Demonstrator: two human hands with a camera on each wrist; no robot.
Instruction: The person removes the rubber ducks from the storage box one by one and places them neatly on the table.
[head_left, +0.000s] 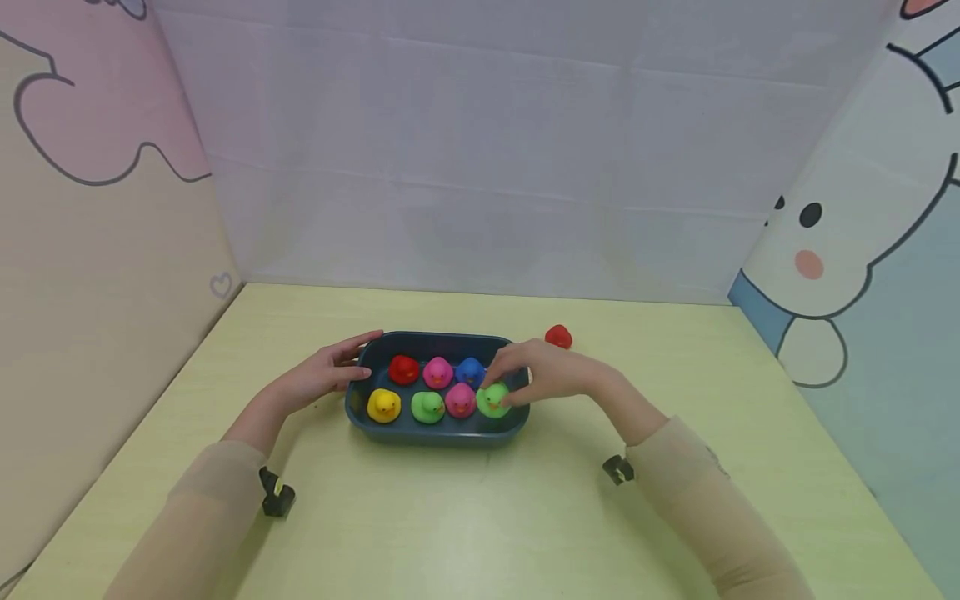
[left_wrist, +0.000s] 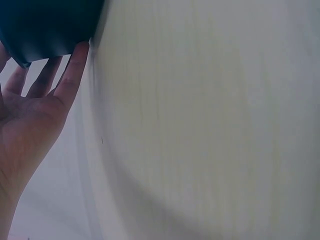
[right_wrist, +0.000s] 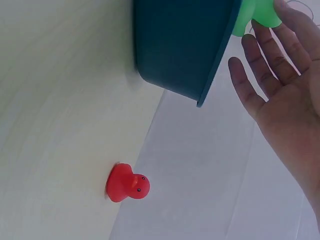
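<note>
A dark blue-green tray holds several rubber ducks. At its right end my right hand pinches a green rubber duck between thumb and fingers; in the right wrist view this green duck shows above the tray's rim. My left hand rests against the tray's left end. Its fingers are extended along the outside wall in the left wrist view. Also in the tray are a yellow duck, another green duck, two pink ducks, a blue duck and a red duck.
Another red duck stands on the pale wooden table, behind and right of the tray. A white sheet hangs at the back, with printed panels on both sides. Small black mounts sit at the wrists.
</note>
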